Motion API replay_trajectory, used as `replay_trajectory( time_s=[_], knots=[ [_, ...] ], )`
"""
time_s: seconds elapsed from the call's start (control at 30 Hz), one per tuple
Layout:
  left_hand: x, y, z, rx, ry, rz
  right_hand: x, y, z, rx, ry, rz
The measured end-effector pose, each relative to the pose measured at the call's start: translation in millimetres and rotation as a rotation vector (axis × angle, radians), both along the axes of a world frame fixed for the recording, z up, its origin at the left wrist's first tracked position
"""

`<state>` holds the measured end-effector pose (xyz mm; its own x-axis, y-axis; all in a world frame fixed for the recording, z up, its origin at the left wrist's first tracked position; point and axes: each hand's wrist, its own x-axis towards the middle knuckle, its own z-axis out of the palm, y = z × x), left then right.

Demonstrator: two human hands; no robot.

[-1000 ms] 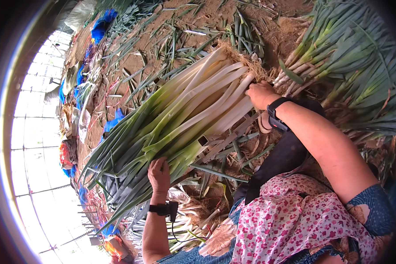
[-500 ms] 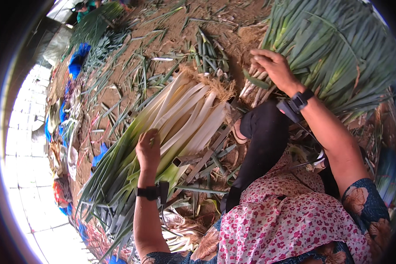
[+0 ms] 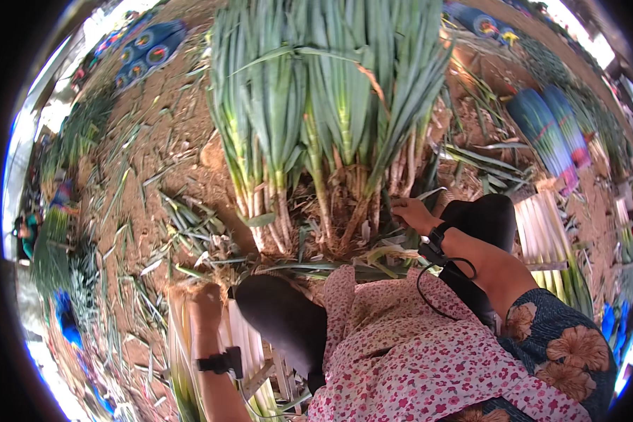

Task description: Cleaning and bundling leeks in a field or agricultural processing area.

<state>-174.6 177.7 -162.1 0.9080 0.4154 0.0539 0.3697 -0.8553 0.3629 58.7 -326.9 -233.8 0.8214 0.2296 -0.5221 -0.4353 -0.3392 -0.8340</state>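
Green leeks on the ground beyond the knees, right hand beside their lower stalks, left hand over a white leek bunch, cannot tell whether either grasps.

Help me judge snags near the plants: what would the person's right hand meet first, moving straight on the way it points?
Going left, the right hand would probably first meet the pale lower stalks of the large leek bunch, though depth is unclear.
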Motion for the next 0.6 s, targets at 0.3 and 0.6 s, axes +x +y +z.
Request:
replay_trajectory(
  time_s=[0.3, 0.6],
  knots=[
    [213.9, -163.3, 71.4, -1.146, -0.682, 0.083, 46.3, 16.3, -38.6, 0.053, 0.266, -0.116],
    [259.7, -179.6, 49.7, -1.362, -0.601, 0.034, 105.8, 85.8, -64.1, -0.172, 0.325, -0.402]
  ],
)
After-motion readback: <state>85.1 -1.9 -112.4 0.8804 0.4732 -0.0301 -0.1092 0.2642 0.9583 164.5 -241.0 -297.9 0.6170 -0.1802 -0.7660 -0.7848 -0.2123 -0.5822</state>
